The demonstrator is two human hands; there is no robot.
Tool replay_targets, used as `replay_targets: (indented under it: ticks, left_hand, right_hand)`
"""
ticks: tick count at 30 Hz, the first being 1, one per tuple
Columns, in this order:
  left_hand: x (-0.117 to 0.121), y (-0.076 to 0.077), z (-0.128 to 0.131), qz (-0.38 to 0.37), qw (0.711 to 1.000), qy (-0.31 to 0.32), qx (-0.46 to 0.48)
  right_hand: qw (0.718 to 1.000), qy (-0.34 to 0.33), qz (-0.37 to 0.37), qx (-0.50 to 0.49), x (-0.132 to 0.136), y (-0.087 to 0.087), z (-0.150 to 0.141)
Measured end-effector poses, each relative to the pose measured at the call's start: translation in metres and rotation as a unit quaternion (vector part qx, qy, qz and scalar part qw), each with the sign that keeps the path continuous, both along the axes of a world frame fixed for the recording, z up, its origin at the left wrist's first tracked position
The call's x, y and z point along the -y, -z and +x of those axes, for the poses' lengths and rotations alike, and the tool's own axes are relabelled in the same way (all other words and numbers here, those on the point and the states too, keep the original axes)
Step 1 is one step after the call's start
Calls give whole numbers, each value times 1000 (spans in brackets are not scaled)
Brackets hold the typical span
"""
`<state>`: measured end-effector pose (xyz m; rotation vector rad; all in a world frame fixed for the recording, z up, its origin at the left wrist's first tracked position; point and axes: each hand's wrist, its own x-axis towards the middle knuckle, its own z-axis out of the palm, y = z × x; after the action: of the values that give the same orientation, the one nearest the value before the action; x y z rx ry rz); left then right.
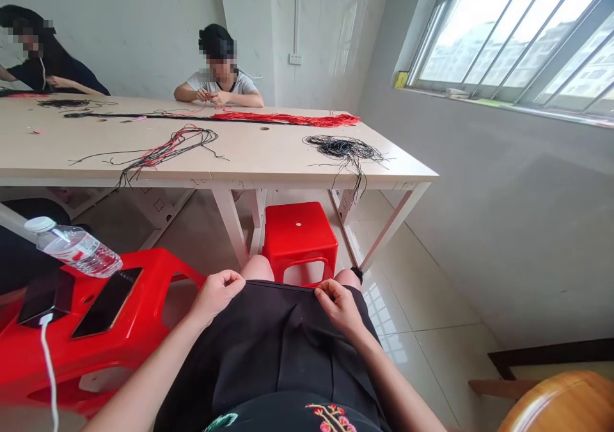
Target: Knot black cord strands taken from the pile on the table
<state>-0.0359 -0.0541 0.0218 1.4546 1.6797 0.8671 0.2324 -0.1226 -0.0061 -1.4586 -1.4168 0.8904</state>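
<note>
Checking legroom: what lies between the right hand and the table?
A red stool stands on the floor between the right hand and the table, in the head view.

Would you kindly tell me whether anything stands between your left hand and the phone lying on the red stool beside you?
Nothing visible does. The left hand, curled on the black skirt, sits beside the red plastic stool; only that stool's open cut-out and bare top lie before the phone.

The left hand [217,296] and right hand [339,307] pinched the black skirt [273,349] at its hem. A red plastic stool [96,361] stood at nine o'clock, holding a smartphone [107,303].
</note>
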Motion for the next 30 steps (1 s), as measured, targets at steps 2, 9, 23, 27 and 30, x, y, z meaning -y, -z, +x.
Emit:
replay_targets:
  ticks: [2, 9, 23, 27, 30]
  left_hand:
    - [-8, 10, 1, -7, 999, 34, -12]
    - [-36, 22, 10, 7, 991, 83, -109]
    - [-18, 28, -22, -45, 976, 42, -211]
    - [-11, 30, -25, -52, 976, 24, -210]
    - [-11, 36, -27, -51, 976, 10, -210]
  right_hand:
    - [1000, -2, -5, -1, -9, 8, 2]
    - [1000, 7, -18, -25, -54, 32, 8]
    - [988, -80, -127, 26, -39, 91, -31]
    - [984, -105, -141, 39, -36, 86, -31]
    - [981, -114, -151, 43, -35, 83, -29]
